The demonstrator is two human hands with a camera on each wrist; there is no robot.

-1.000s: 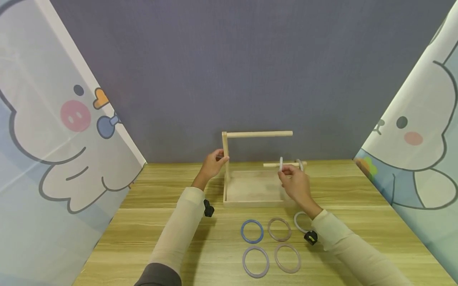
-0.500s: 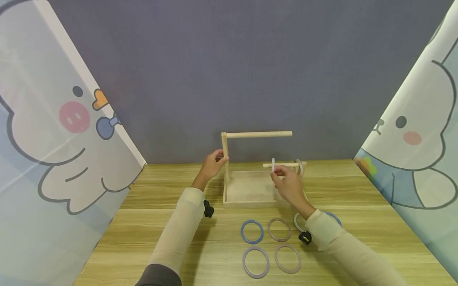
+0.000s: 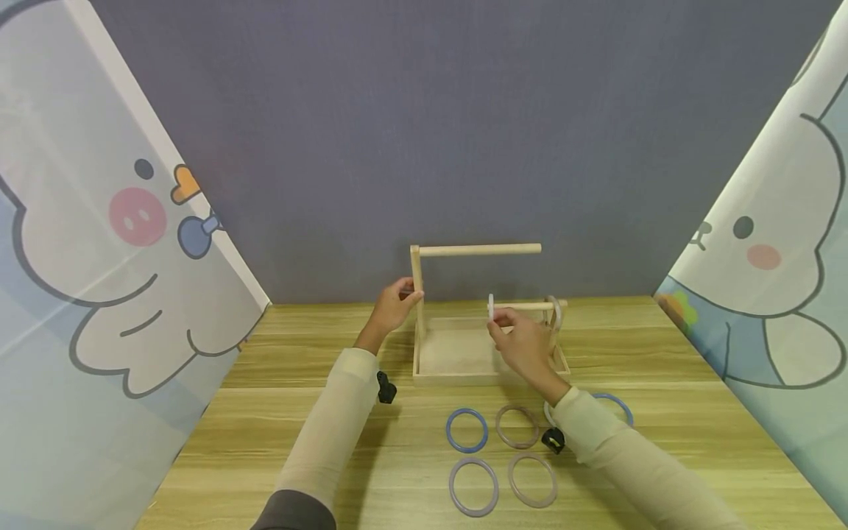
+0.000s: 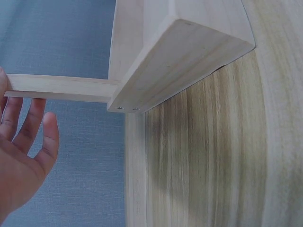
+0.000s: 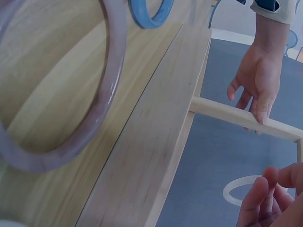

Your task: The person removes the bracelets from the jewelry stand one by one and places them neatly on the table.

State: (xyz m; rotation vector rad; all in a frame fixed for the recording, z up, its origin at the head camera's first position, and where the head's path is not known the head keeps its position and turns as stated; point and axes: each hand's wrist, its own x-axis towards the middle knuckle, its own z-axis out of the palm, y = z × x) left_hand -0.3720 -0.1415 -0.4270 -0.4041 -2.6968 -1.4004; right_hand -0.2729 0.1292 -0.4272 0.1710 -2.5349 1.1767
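Note:
My left hand [image 3: 394, 303] grips the upright post [image 3: 418, 283] of a wooden rack, thumb in front and fingers behind it. In the left wrist view the post [image 4: 61, 86] joins the rack's tray base [image 4: 175, 61]. My right hand [image 3: 525, 344] pinches a white bangle [image 3: 491, 306] between thumb and fingers. That bangle stands upright and overlaps the left end of the lower peg [image 3: 520, 305] in the head view. In the right wrist view, the white bangle [image 5: 228, 191] is partly hidden behind my fingertips. A greyish bangle [image 3: 557, 312] hangs at the peg's right end.
Several bangles lie flat before the rack: a blue one [image 3: 450, 439], a brownish one [image 3: 498, 427], a lilac one [image 3: 453, 489] and a pinkish one [image 3: 553, 486]. Another blue bangle [image 3: 626, 409] lies partly under my right sleeve. The upper bar [image 3: 481, 249] extends rightward from the post.
My right hand has moved left with the white bangle, from the middle of the lower peg to its left end. The left hand stays on the post.

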